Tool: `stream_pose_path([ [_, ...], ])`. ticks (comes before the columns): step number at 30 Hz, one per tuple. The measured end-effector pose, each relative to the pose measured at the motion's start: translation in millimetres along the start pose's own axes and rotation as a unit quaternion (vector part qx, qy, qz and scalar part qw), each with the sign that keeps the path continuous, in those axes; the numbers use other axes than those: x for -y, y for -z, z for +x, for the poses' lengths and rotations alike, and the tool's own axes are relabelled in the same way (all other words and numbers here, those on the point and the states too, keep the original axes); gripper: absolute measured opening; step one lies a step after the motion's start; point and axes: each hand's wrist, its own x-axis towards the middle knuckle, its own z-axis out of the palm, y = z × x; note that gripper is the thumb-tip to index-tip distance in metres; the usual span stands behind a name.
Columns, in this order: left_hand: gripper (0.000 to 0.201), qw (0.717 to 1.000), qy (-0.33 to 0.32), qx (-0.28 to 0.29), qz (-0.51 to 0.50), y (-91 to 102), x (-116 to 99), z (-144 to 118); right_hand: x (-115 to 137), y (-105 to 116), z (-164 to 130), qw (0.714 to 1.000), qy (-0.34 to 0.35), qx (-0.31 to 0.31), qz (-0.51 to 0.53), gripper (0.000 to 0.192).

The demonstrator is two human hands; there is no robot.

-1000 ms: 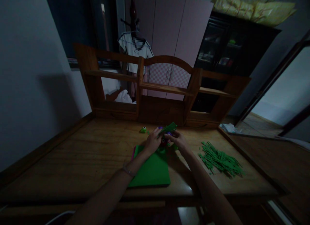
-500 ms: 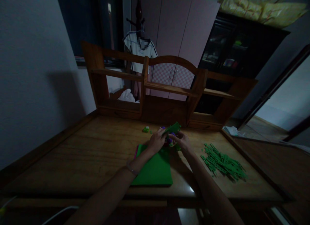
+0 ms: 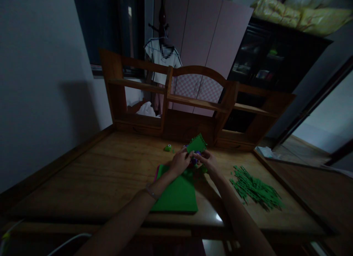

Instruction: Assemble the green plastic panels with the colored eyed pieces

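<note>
Dim room; wooden desk (image 3: 96, 175) with a shelf unit at its rear. Left hand (image 3: 180, 162) and right hand (image 3: 208, 161) jointly pinch a green sheet piece (image 3: 196, 143), raised above a green sheet stack (image 3: 176, 193). Green strips (image 3: 255, 188) lie well apart, rightward.

I count 2 hands, my left hand (image 3: 179, 162) and my right hand (image 3: 209, 161), 1 small green sheet (image 3: 196, 143) raised between them, 1 large green sheet (image 3: 175, 193) flat on the desk, 1 pile of green strips (image 3: 255, 188), too many to count, and 1 small green punch (image 3: 168, 148).
</note>
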Motion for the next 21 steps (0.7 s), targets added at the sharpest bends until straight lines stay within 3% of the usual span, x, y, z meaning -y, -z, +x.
stream_pose_path([
  [8, 0.030, 0.998, -0.009, -0.015, -0.059, 4.1, -2, 3, -3, 0, 1, 0.999, 0.014, 0.027, 0.021, 0.031],
  [16, 0.047, 0.985, 0.115, -0.044, -0.119, 6.4, 6, 6, -2, -1, 2, 1.000, 0.000, 0.000, 0.004, 0.034],
  [21, 0.048, 0.982, 0.134, -0.046, -0.127, 2.4, 13, 7, -4, 1, 4, 0.996, -0.025, -0.052, 0.066, 0.040],
])
